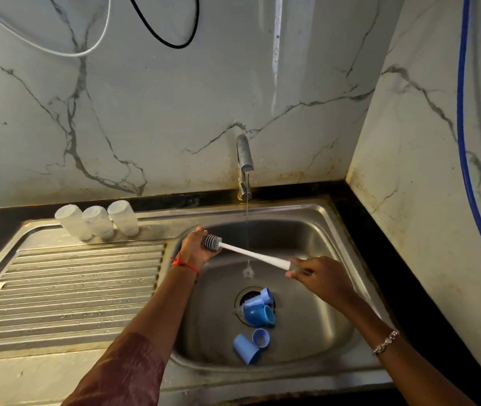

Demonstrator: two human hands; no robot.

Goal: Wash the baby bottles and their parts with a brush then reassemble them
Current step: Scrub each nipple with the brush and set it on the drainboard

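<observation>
— Where's the brush (251, 254)?
— Across the sink (347, 230), slung between both hands. Its long axis runs from the far left, at the bristle end, down to the near right, at the handle end, and it passes under the thin stream from the tap (245, 159).
— And each grip?
— The left hand (196, 250) is curled round the bristle head. Whether a small clear part sits inside that grip too, I cannot tell. The right hand (320, 275) pinches the tip of the handle between fingers and thumb.
— What's waiting to be scrubbed?
— The blue parts (258, 310), caps and collars I think, lie on the drain and just nearer us, below the handle. The right hand is closer to them.
— The bottles?
— Three bottles (97, 221) stand mouth-down in a row at the back of the draining board (72, 288), well apart from the basin. The left hand is nearer those. I'd guess a blue piece comes next, so one grip must leave the brush and reach down.
</observation>
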